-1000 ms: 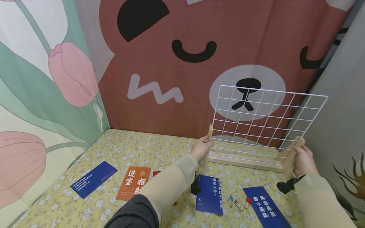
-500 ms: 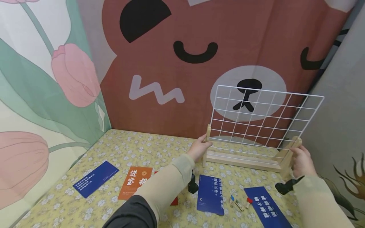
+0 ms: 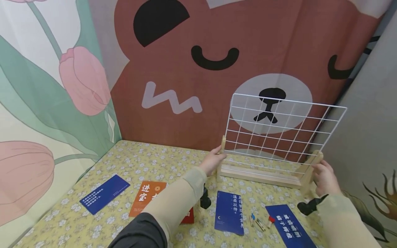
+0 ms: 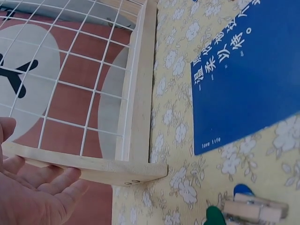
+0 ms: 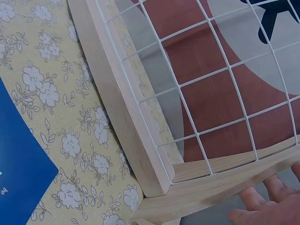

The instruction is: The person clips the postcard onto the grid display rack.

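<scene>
A white wire grid (image 3: pixel 288 101) stands upright, leaning back a little, in a pale wooden stand (image 3: pixel 260 176) at the right rear of the table. My left hand (image 3: pixel 212 162) grips the stand's left side piece. In the left wrist view its fingers (image 4: pixel 65 180) lie along the outer face of the wood. On the opposite end, my right hand (image 3: pixel 325 177) holds the right side piece. The right wrist view shows several fingertips (image 5: pixel 253 198) against that wood from outside; its thumb is hidden there.
In front of the stand lie two blue cards, one nearer the middle (image 3: pixel 228 213) and one at right (image 3: pixel 289 225), with several small clothespins (image 3: pixel 260 225) between them. Further left are a red card (image 3: pixel 187 218), partly covered by my sleeve, an orange card (image 3: pixel 145 199) and another blue card (image 3: pixel 104 194).
The stand and grid have shifted slightly left, with both hands moving along on its side pieces. The cards and clothespins lie as before.
</scene>
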`<act>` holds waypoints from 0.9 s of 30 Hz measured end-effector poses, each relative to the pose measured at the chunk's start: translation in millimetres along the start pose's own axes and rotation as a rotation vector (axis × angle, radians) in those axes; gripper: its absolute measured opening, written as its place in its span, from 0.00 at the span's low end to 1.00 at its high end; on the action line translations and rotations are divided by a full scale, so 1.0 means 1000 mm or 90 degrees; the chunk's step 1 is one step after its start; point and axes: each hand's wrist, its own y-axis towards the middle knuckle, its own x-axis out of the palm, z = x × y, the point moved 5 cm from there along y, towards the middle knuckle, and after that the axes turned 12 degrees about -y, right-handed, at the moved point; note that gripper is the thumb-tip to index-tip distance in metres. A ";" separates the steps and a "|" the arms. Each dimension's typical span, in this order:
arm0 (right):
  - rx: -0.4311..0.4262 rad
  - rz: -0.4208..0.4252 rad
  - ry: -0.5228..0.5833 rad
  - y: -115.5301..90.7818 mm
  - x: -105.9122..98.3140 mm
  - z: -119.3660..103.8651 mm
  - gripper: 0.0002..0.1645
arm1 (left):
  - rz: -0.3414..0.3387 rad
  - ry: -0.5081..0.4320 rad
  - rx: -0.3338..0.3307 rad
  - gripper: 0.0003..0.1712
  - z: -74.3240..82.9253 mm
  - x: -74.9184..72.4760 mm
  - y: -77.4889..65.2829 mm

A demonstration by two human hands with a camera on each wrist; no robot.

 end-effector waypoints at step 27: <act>-0.049 -0.086 -0.085 -0.017 0.050 0.000 0.40 | 0.028 0.005 0.006 0.36 0.007 -0.058 -0.009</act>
